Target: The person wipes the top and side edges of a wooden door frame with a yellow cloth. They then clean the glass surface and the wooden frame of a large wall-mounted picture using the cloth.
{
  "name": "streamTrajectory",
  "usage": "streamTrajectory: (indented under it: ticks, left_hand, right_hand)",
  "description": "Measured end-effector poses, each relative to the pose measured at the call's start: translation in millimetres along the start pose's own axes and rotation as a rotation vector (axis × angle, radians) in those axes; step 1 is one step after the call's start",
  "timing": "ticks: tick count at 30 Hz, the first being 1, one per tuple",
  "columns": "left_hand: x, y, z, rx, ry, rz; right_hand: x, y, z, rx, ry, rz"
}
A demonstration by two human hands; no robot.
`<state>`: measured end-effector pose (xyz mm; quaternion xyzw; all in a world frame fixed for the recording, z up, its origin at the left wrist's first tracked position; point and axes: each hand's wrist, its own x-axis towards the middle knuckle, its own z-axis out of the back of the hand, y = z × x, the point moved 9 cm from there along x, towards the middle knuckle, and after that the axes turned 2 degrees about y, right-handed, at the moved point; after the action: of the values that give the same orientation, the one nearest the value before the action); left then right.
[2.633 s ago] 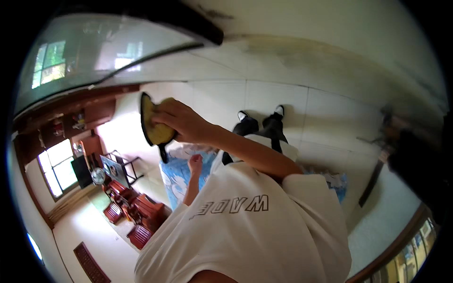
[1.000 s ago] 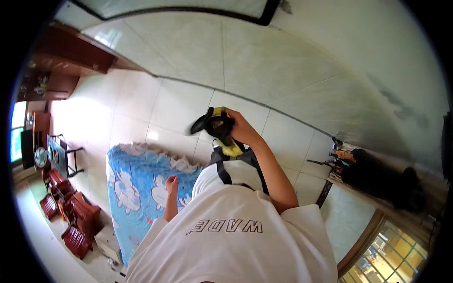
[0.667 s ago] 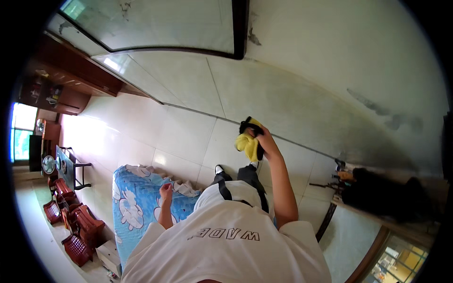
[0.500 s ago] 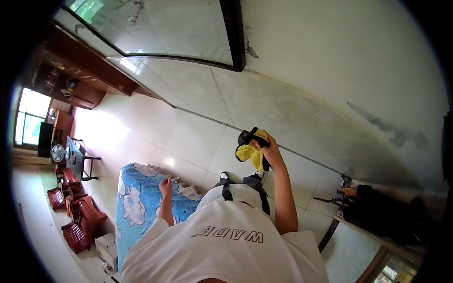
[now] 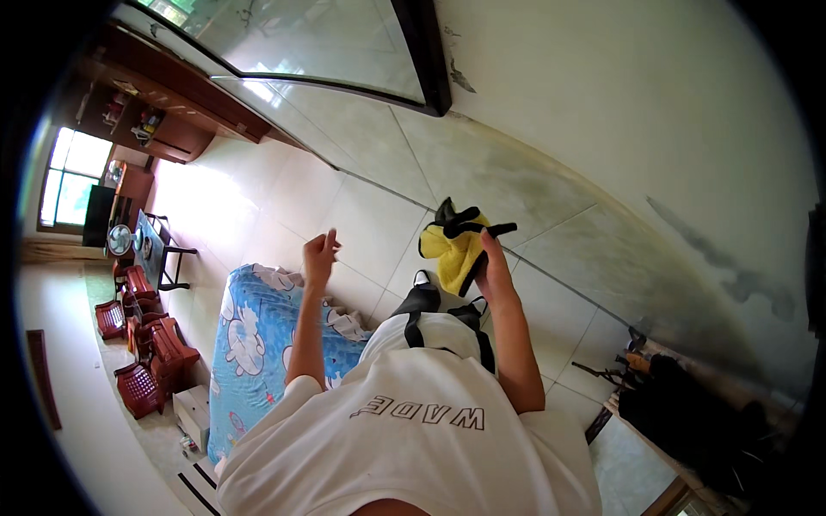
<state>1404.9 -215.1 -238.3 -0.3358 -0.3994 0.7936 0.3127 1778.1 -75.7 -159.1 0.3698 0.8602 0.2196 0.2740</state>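
Observation:
My right hand point(image 5: 494, 268) grips a yellow cloth point(image 5: 461, 254) with black edging, its thumb lying along the cloth's right side. The cloth hangs bunched in loose folds over the tiled floor, and a black strip of it sticks out past my thumb. My left hand point(image 5: 320, 258) is raised beside it with nothing in it, the fingers loosely bent and partly apart. A gap of floor shows between this hand and the cloth. Below the left hand lies a blue patterned cover point(image 5: 249, 331) with a ruffled edge.
A tiled wall point(image 5: 525, 181) with a dark-framed glass panel point(image 5: 335, 47) rises ahead. Black items point(image 5: 688, 413) lie piled at the right. Red-brown chairs point(image 5: 163, 348), a table point(image 5: 153, 249) and a fan point(image 5: 120, 240) stand at the far left.
My left hand has risen and come forward toward the cloth, its fingers loosening. The cloth has shifted and unfolded somewhat in my right hand. The view has turned slightly.

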Motion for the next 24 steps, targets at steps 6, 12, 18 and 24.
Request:
streamTrajectory:
  ticks: [6, 12, 18, 24]
  left_hand:
    - [-71, -171, -155, -0.731, 0.526, -0.135]
    - [-74, -207, -142, -0.85, 0.341, -0.065]
    - [-103, -268, -134, -0.278, 0.084, -0.659]
    - [-99, -256, -140, -0.32, 0.404, -0.58]
  right_hand:
    - [17, 4, -67, -0.144, 0.157, 0.068]
    - [-2, 56, -117, -1.298, -0.151, 0.768]
    - [15, 26, -96, -0.307, -0.05, 0.43]
    - [16, 27, -49, -0.189, -0.169, 0.364]
